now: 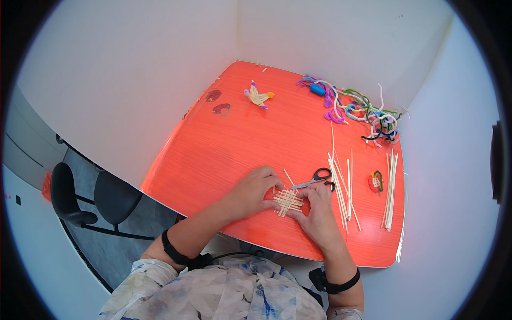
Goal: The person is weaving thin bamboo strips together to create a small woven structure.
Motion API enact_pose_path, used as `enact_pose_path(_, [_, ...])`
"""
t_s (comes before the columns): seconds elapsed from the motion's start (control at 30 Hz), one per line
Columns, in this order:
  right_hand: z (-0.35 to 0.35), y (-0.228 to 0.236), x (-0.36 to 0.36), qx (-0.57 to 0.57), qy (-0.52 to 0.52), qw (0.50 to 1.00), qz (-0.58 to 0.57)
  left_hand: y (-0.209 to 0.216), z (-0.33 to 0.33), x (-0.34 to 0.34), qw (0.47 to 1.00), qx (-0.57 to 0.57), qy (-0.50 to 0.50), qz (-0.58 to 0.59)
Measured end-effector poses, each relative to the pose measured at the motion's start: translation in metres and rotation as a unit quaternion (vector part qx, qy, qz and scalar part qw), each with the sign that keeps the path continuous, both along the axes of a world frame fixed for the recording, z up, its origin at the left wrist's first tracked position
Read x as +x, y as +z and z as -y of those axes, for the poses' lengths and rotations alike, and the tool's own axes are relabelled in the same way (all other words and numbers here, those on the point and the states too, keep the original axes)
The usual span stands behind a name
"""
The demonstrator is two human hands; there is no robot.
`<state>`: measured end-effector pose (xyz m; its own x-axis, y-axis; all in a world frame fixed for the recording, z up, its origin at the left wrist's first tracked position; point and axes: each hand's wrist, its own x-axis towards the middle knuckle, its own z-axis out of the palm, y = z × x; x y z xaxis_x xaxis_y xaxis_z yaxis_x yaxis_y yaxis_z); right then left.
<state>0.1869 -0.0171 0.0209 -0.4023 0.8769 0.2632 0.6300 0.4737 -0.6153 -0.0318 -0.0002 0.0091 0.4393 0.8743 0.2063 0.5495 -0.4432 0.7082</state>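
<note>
A small woven square of pale flat strips [288, 202] lies near the table's front edge, its strips crossing over and under with loose ends sticking out. My left hand [249, 193] pinches its left side between thumb and fingers. On the other side, my right hand [319, 213] grips the right edge the same way. Just beyond the right fingers lie scissors with black handles [321, 174], their blades pointing left and slightly apart. A short loose strip [288, 177] rests beside the blades.
Long pale strips [341, 192] lie right of the scissors, with another bundle [391, 194] near the right edge. Between them sits a small red and green woven piece [375, 182]. Colourful fuzzy stems [368, 109] heap at the back right. A star-shaped craft [258, 98] lies farther left.
</note>
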Motion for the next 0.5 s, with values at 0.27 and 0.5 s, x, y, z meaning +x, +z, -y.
enact_pose_path(0.27, [0.0011, 0.0036, -0.0005, 0.018, 0.008, 1.0, 0.009, -0.0002, -0.0016, -0.0002, 1.0, -0.01, -0.006, 0.011])
enact_pose_path(0.5, [0.002, 0.0015, -0.0007, 0.016, 0.008, 1.0, 0.008, -0.003, -0.0026, -0.0003, 1.0, -0.001, -0.007, 0.011])
